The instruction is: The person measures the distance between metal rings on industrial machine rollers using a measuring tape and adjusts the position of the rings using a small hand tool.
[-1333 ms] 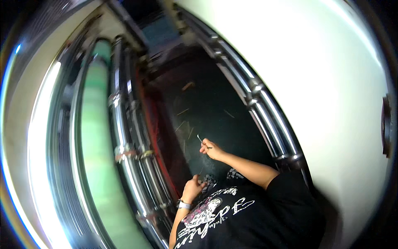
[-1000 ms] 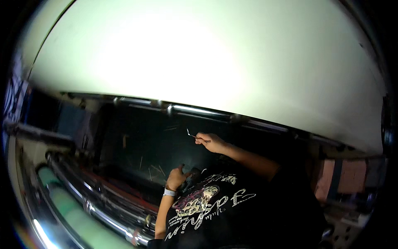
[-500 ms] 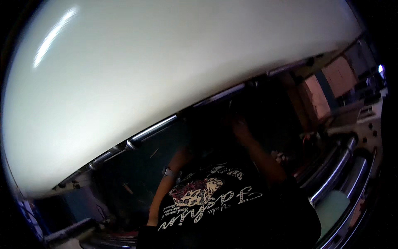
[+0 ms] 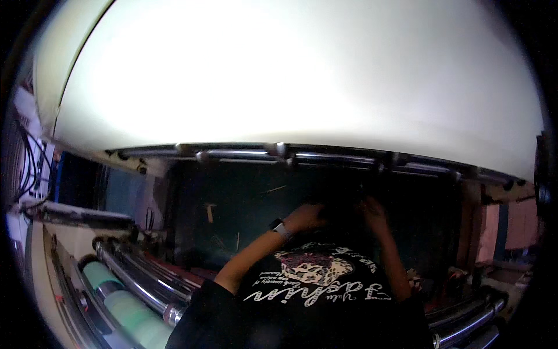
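Both of my arms reach up over my black printed shirt [image 4: 317, 288] into a dark recess of a machine. My left hand [image 4: 305, 216], with a watch on its wrist [image 4: 279, 227], and my right hand [image 4: 372, 208] come close together just under a row of chrome rollers [image 4: 325, 157]. The space between them is very dark. I cannot tell whether either hand holds anything or how the fingers are set. A few thin pale sticks [image 4: 209, 212] lie on the dark surface to the left of my left hand.
A large white curved panel [image 4: 302, 75] fills the top of the view. At lower left run chrome rollers [image 4: 133, 285] and a green roller [image 4: 125, 311]. Cables [image 4: 29, 168] hang at the far left, and pinkish boxes [image 4: 514, 224] stand at the right.
The view has swung around a lot. My right hand, held out alone with a thin pale stick a second ago, has come in beside my left hand in the dark recess.
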`<state>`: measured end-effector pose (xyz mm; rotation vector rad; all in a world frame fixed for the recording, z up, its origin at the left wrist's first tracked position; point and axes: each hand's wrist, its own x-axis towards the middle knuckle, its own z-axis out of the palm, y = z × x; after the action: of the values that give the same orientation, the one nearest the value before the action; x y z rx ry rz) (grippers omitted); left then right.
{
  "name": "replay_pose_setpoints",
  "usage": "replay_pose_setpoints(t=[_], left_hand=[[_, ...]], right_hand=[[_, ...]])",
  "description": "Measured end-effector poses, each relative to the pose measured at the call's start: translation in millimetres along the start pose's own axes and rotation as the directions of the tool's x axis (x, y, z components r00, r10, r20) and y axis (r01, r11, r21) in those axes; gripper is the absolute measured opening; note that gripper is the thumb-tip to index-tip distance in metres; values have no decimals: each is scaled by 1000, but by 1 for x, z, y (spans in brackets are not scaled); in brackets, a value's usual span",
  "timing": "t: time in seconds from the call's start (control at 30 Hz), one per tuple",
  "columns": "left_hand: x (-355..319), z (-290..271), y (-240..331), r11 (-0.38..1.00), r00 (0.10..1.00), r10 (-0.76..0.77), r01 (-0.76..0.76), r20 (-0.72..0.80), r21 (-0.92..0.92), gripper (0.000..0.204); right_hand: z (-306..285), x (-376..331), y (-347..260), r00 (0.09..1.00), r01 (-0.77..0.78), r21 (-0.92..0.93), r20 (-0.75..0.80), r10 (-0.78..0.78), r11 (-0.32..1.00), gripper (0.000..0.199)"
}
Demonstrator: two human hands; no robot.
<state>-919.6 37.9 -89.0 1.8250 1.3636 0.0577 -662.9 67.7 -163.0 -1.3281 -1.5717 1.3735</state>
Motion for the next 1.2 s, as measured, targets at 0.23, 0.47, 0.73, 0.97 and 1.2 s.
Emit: replay_pose_setpoints(t=[0.23,0.47,0.73,0.97,1.2], left_hand=[[-142,-59,-140,873,880,-460,423,-121,-244,56],[-169,-48,-191,876,869,-451,387,-205,-287,59],[-173,-48,-238,889,831,-441,353,-339,-291,55],[-177,-105,-255,954,816,-299,245,-495,-173,50],[-199,-168,-300,924,700,-341,126,-627,-362,35]], right_hand=[[203,57,-105,848,-13,160,524,-74,987,18],[283,84,-134,712,284,-27,675,-192,959,16],[350,119,-136,672,689,-135,489,-557,712,17],[394,169,-153,713,693,-408,509,-482,595,22],[408,175,-139,786,595,-553,248,-566,583,24]])
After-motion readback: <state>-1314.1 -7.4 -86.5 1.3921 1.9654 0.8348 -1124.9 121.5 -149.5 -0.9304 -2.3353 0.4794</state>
